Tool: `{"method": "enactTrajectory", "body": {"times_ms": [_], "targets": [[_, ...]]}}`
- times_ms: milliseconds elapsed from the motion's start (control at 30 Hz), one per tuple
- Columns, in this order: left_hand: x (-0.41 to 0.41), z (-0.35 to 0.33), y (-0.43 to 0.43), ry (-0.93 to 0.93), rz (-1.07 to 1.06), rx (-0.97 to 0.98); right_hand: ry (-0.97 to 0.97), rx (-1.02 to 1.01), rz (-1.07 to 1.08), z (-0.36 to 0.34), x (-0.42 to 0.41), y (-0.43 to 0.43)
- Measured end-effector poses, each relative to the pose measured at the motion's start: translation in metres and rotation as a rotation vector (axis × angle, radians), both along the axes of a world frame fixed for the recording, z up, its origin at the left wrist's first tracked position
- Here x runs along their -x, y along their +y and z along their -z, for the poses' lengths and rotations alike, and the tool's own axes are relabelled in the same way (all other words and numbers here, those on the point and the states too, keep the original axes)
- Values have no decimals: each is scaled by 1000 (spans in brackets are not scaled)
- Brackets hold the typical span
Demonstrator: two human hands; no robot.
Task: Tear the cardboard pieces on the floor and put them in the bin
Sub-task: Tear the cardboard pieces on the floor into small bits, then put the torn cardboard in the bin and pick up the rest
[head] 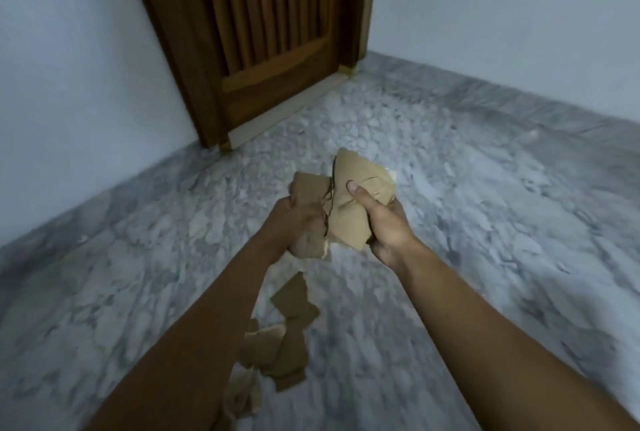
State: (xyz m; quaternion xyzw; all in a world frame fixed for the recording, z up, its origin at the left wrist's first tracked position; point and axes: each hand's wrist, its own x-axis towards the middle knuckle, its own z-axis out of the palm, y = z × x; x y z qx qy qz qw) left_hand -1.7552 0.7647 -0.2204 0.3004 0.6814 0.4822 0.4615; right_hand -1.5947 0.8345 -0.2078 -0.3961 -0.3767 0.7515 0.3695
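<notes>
A person's left hand and right hand grip a brown cardboard piece above a grey marble floor, with a jagged split running down the cardboard between them. Torn cardboard scraps lie on the floor beneath the forearms. A wooden door stands beyond, between pale walls.

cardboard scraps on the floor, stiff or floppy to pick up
Probably light and fairly stiff: the scraps lie mostly flat. Likely easy to tear, as the held cardboard is splitting between left hand and right hand.
</notes>
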Motion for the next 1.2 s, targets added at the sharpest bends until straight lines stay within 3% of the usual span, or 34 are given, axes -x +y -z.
{"method": "enactTrajectory", "body": {"times_ms": [200,300,500,667,867,1000,1200], "targets": [[-149,-50,80,-86,34,-145,40,-89,242,-33,-124,74],[-248,-77,124,-7,71,-131,-27,-147,349,-54,-223,114],[-460,-140,206,30,306,-285,-146,-275,577,-109,-447,177],[-637,-167,260,36,478,-370,-188,-229,825,-149,-623,188],[-825,-157,306,52,681,-451,-170,-153,1082,-131,-804,204],[-929,-130,347,167,805,-346,-381,-86,1243,-98,-911,224],[-1001,-89,388,115,980,-184,-643,232,1174,-45,-996,246]]}}
